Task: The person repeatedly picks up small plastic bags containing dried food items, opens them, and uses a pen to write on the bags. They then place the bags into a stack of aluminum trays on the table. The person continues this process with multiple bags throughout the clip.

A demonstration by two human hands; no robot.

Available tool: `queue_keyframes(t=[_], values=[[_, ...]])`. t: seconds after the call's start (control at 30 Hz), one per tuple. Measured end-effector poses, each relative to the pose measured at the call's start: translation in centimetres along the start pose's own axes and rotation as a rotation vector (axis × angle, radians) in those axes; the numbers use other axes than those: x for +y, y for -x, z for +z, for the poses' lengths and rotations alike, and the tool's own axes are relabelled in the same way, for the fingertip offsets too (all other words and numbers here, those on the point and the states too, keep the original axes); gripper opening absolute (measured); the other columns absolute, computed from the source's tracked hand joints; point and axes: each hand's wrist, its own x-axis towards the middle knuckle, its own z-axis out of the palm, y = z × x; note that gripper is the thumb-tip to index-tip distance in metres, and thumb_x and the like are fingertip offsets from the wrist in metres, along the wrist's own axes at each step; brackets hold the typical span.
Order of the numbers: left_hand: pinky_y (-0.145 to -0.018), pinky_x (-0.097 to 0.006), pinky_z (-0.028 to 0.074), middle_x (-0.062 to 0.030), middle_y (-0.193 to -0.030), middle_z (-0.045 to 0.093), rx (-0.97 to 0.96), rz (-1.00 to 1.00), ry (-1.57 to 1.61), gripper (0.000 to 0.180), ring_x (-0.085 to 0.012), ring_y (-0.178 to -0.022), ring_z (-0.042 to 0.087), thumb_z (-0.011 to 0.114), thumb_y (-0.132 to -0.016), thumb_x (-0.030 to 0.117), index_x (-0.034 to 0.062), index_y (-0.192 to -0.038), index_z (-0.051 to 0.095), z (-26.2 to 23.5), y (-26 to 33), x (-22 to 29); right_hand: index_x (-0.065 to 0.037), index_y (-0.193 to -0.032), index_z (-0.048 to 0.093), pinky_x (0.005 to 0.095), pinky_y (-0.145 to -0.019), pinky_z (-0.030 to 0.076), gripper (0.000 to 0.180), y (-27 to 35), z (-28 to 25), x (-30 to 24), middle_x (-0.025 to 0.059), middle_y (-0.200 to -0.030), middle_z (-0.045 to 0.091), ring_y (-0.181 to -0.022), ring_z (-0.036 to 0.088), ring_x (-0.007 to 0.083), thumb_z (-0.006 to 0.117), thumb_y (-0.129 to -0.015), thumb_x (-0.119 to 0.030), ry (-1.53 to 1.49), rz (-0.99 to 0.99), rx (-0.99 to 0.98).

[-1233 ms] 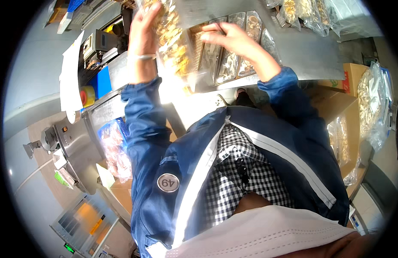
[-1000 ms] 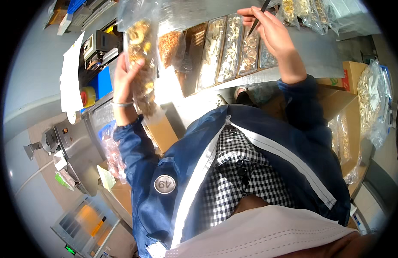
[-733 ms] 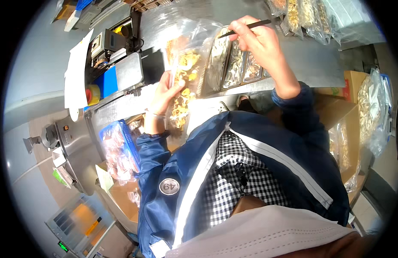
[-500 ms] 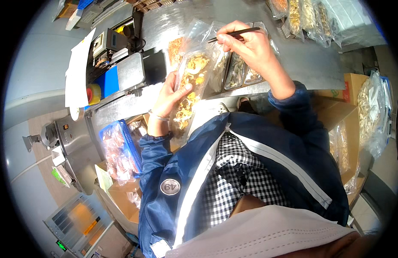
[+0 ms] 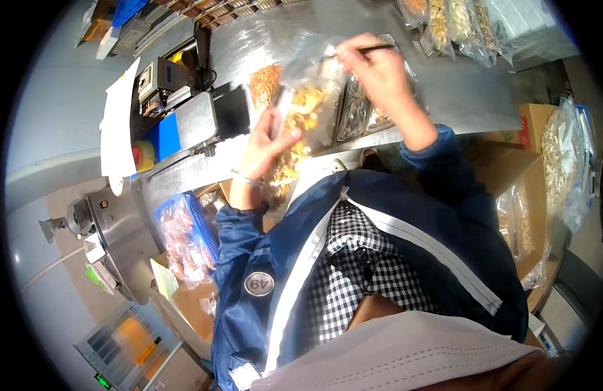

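My left hand (image 5: pixel 266 146) is closed round a clear plastic bag (image 5: pixel 294 140) of yellow dried pieces that look like mushrooms or fungus, held upright with its top end away from me. Above the table edge, my right hand (image 5: pixel 379 75) grips a thin black tool (image 5: pixel 378 47), perhaps tweezers, whose tip lies at the bag's upper end. Motion blurs both hands and the bag a little, and what the tip touches cannot be made out. Beyond my left hand lies a pack of thin orange strands (image 5: pixel 265 86). Trays of dried mushroom pieces (image 5: pixel 351 114) are beneath my right hand.
A scale (image 5: pixel 197 111) sits left on the steel table (image 5: pixel 249 39). Filled bags (image 5: pixel 461 26) lie at the far right. Below the edge are a blue basket of packets (image 5: pixel 200 225) at left and a cardboard box (image 5: pixel 526 215) at right.
The bag's upper part and my left hand have shifted slightly right. My right hand has moved a little nearer the tool's tip side, still gripping it. The view has tilted slightly.
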Motion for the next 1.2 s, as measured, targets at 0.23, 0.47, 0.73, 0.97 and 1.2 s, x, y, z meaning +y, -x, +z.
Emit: queue_keyframes(t=[0.23, 0.47, 0.73, 0.97, 1.2], values=[[-0.096, -0.041, 0.05, -0.0129, -0.131, 0.057, 0.433, 0.296, 0.552, 0.061, -0.023, -0.116, 0.058, 0.056, -0.098, 0.047, -0.0002, -0.136, 0.046, -9.0, -5.4, 1.1, -0.002, -0.1, 0.06, 0.0232, -0.069, 0.049, 0.016, -0.1, -1.7, -2.5, 0.0065, -0.086, 0.066, -0.073, 0.059, 0.0089, 0.062, -0.098, -0.018, -0.467, 0.301, -0.026], [-0.102, -0.045, 0.045, -0.0112, -0.135, 0.054, 0.623, 0.491, 0.627, 0.061, -0.0285, -0.122, 0.054, 0.05, -0.099, 0.05, 0.0081, -0.142, 0.044, -8.5, -7.5, 2.7, -0.001, -0.092, 0.063, 0.0231, -0.063, 0.048, 0.016, 3.0, 1.1, -3.8, 0.0025, -0.079, 0.064, -0.07, 0.06, 0.0076, 0.07, -0.093, -0.016, -0.051, 0.298, -0.31], [-0.103, -0.046, 0.045, -0.0091, -0.137, 0.053, 0.648, 0.487, 0.78, 0.059, -0.0276, -0.122, 0.054, 0.043, -0.1, 0.054, 0.0106, -0.141, 0.045, -8.1, -8.6, 1.8, 0.0, -0.092, 0.063, 0.0285, -0.061, 0.05, 0.01, 4.7, 1.1, -3.4, 0.0088, -0.081, 0.066, -0.072, 0.065, 0.0146, 0.069, -0.091, -0.008, 0.002, 0.015, -0.346], [-0.103, -0.046, 0.045, -0.0109, -0.14, 0.052, 0.644, 0.48, 0.731, 0.061, -0.028, -0.123, 0.054, 0.041, -0.102, 0.052, 0.0094, -0.145, 0.04, -5.9, -7.9, 2.9, 0.0, -0.089, 0.062, 0.0352, -0.063, 0.05, 0.014, 5.1, 1.8, -1.7, 0.012, -0.081, 0.065, -0.071, 0.064, 0.0284, 0.073, -0.085, -0.009, 0.203, -0.322, -0.344], [-0.084, -0.036, 0.049, -0.0071, -0.108, 0.059, 0.676, 0.633, 0.296, 0.047, -0.0169, -0.094, 0.057, 0.063, -0.095, 0.037, 0.0029, -0.124, 0.05, -4.8, -6.7, 3.6, -0.001, -0.088, 0.059, 0.0281, -0.074, 0.045, 0.037, 3.7, -0.9, -0.6, 0.0036, -0.08, 0.061, -0.077, 0.055, 0.0124, 0.043, -0.106, -0.029, -0.392, 0.321, -0.246]])
